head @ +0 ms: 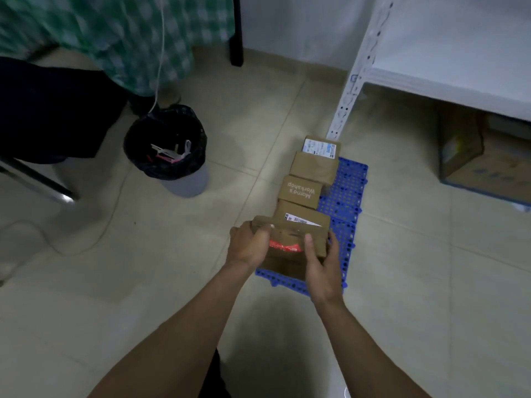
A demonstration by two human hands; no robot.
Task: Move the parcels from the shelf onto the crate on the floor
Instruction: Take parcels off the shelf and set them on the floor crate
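Observation:
A flat blue perforated crate (346, 196) lies on the tiled floor beside the white shelf's post. Several brown cardboard parcels stand in a row along its left side: one with a white label (321, 147) farthest, then a plain one (313, 168), one printed with white words (300, 191), and one with a barcode label (304, 218). At the near end I hold a brown parcel with red tape (290, 244) over the crate. My left hand (248, 244) grips its left end. My right hand (321, 261) grips its right side, thumb on top.
The white metal shelf (448, 76) stands at the right, with a large cardboard box (471, 156) under its lowest board. A bin with a black liner (168, 147) stands left of the crate. A white cable (159, 53) hangs by a green checked cloth (115, 33).

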